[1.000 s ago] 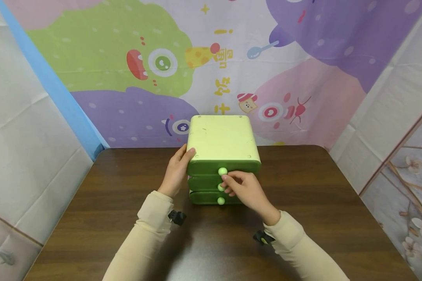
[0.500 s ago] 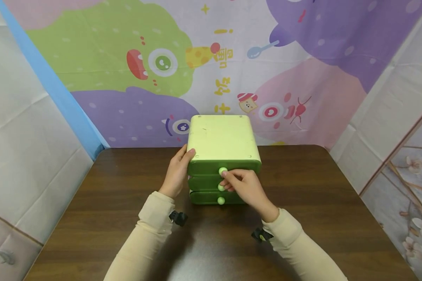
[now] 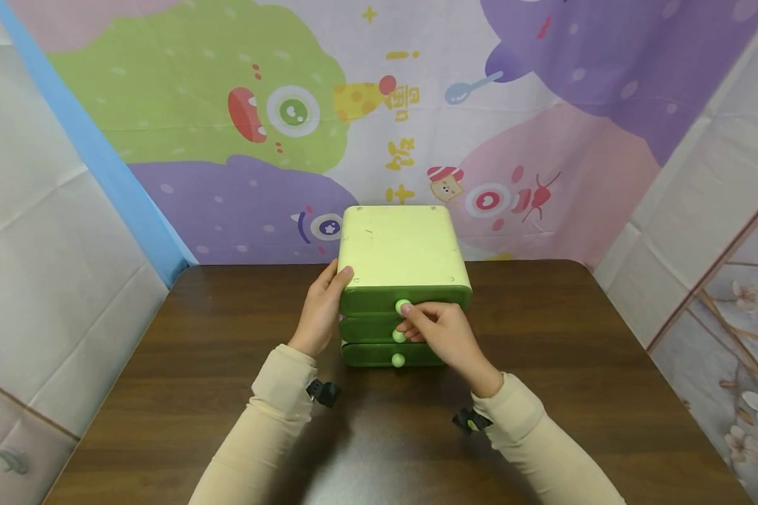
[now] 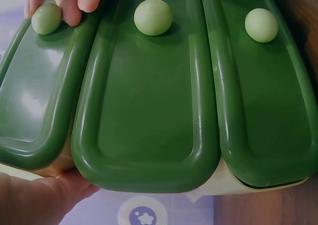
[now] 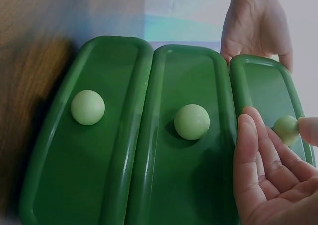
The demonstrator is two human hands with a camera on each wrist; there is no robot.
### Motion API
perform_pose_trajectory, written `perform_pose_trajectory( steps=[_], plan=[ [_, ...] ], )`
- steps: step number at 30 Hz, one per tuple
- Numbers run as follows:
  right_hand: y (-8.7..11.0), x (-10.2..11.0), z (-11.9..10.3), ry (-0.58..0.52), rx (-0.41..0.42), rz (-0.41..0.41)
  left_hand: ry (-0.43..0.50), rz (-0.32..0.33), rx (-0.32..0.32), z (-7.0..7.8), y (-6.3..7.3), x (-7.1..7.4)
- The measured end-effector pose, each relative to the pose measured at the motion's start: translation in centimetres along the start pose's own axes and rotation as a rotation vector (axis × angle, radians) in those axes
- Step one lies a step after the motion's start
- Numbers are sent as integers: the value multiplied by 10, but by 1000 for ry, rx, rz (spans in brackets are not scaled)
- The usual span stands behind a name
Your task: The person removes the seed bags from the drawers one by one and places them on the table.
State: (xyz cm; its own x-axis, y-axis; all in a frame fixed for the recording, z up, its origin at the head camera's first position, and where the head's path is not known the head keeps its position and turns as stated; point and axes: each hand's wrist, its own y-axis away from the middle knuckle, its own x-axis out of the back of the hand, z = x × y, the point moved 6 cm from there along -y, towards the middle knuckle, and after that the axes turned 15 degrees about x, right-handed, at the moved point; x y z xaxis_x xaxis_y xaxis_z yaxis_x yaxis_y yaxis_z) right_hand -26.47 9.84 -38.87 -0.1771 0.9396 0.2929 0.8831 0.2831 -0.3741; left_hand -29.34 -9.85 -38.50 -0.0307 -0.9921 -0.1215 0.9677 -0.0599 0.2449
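Note:
A small cabinet [image 3: 401, 242] with a pale yellow-green body stands on the table, its three dark green drawers facing me. My right hand [image 3: 445, 340] pinches the round light green knob [image 5: 286, 130] of the top drawer [image 3: 366, 301]; its lower fingers are near the middle knob [image 3: 399, 336]. Whether the top drawer stands out from the body, I cannot tell. My left hand [image 3: 318, 308] rests against the cabinet's left side, thumb over the upper front edge and fingers extended along the side. The bottom knob [image 4: 261, 25] is untouched.
The brown wooden table [image 3: 215, 379] extends to both sides and in front of the cabinet. A cartoon-printed cloth [image 3: 410, 133] hangs right behind it. Pale panels [image 3: 57, 189] flank the table.
My right thumb has risen from just below the top knob onto it, and the hand now pinches it. The left hand stays at the cabinet's side.

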Motion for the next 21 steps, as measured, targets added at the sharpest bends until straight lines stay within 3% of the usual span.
perform_pose_trajectory(
  steps=[9, 21],
  plan=[
    [-1, 2, 1, 0, -15, 27, -15, 1, -10, 0, 1, -1],
    [1, 2, 1, -40, -56, 32, 34, -24, 16, -1, 1, 0]
  ],
)
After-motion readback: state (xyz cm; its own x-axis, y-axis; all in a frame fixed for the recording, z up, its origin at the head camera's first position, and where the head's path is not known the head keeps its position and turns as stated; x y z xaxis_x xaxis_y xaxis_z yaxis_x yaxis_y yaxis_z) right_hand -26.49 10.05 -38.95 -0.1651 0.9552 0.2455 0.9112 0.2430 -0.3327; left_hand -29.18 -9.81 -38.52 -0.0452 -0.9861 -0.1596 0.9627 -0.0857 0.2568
